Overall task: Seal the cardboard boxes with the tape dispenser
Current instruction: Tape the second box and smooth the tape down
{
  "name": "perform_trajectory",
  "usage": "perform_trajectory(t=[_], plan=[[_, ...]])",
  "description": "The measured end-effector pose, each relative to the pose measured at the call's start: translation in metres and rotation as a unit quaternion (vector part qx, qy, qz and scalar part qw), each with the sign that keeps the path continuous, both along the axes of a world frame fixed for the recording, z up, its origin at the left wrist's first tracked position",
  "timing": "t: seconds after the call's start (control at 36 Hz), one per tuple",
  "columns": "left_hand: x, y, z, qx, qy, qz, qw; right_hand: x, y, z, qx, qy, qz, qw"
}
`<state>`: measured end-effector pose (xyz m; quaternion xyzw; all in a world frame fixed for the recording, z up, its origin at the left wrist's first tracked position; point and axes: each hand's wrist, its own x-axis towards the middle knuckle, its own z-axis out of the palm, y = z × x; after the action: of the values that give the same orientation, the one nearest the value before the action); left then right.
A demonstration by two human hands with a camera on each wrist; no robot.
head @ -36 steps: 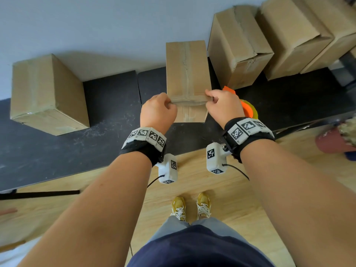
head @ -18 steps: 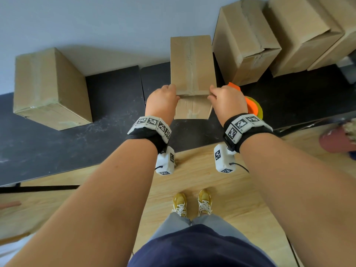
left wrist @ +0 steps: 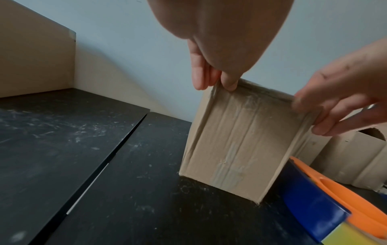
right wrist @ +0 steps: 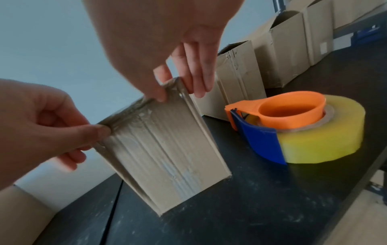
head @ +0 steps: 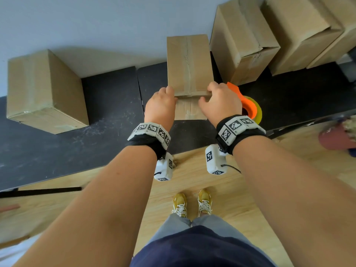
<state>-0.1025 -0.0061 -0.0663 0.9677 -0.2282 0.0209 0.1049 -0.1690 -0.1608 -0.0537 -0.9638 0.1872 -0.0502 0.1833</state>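
Note:
A small upright cardboard box (head: 189,62) stands on the black table (head: 107,97), with clear tape along its top seam and down its near face (left wrist: 236,142). My left hand (head: 170,93) pinches the box's near top left corner, thumb on the front face and fingers (left wrist: 199,79) down the left side. At the near top right corner my right hand (head: 207,95) grips the same way, thumb (right wrist: 159,94) in front and fingers down the right side. The orange and blue tape dispenser (right wrist: 293,129) with its yellow roll lies on the table just right of the box, held by neither hand.
A larger taped box (head: 38,89) sits at the left of the table. Several more boxes (head: 244,39) stand close behind and right of the dispenser, against the wall. The table's near edge (head: 188,149) runs under my wrists, with wood floor below.
Both hands have gone from curled fists pressing along the box's near top edge to thumb-and-finger grips around its two near top corners. The dispenser has not moved.

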Motion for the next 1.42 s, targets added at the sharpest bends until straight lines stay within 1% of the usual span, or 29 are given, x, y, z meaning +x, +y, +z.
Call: perform_trajectory(t=[0.11, 0.22, 0.33, 0.44, 0.58, 0.69, 0.75, 0.89, 1.03, 1.22, 1.31, 1.42], plan=[[-0.001, 0.002, -0.001, -0.009, 0.005, 0.005, 1.0, 0.002, 0.01, 0.0, -0.039, 0.039, -0.012, 0.998], [0.0, 0.002, -0.001, -0.022, -0.002, 0.007, 1.0, 0.009, 0.012, 0.001, -0.08, 0.036, -0.006, 0.996], [0.002, 0.001, 0.002, -0.018, -0.002, -0.009, 1.0, 0.011, 0.011, 0.002, -0.093, 0.033, 0.011, 0.995], [0.005, -0.001, 0.005, 0.001, -0.005, -0.011, 1.0, 0.011, 0.004, 0.005, -0.067, 0.042, 0.021, 0.997], [0.0, -0.001, 0.002, 0.001, -0.003, -0.006, 1.0, 0.003, -0.008, 0.001, -0.02, 0.004, 0.051, 0.998], [0.0, -0.003, 0.004, -0.006, 0.006, 0.006, 1.0, 0.007, -0.013, 0.003, -0.001, -0.008, 0.065, 0.998], [0.001, -0.003, 0.006, -0.021, 0.016, 0.012, 1.0, 0.006, -0.015, 0.001, 0.011, -0.014, 0.063, 0.998], [-0.005, 0.002, 0.003, -0.083, 0.025, 0.039, 0.995, -0.003, -0.02, -0.011, 0.074, -0.051, 0.049, 0.995], [-0.008, 0.008, -0.001, -0.159, 0.04, 0.076, 0.984, 0.003, -0.022, -0.016, 0.083, -0.075, 0.033, 0.993], [-0.009, 0.0, 0.0, -0.18, 0.038, 0.105, 0.977, 0.004, -0.02, -0.017, 0.087, -0.09, 0.025, 0.992], [-0.009, -0.002, 0.0, -0.19, 0.042, 0.12, 0.973, 0.006, -0.021, -0.016, 0.092, -0.084, 0.022, 0.992], [-0.01, 0.001, -0.001, -0.212, 0.049, 0.118, 0.969, 0.003, -0.022, -0.013, 0.111, -0.071, 0.018, 0.991]])
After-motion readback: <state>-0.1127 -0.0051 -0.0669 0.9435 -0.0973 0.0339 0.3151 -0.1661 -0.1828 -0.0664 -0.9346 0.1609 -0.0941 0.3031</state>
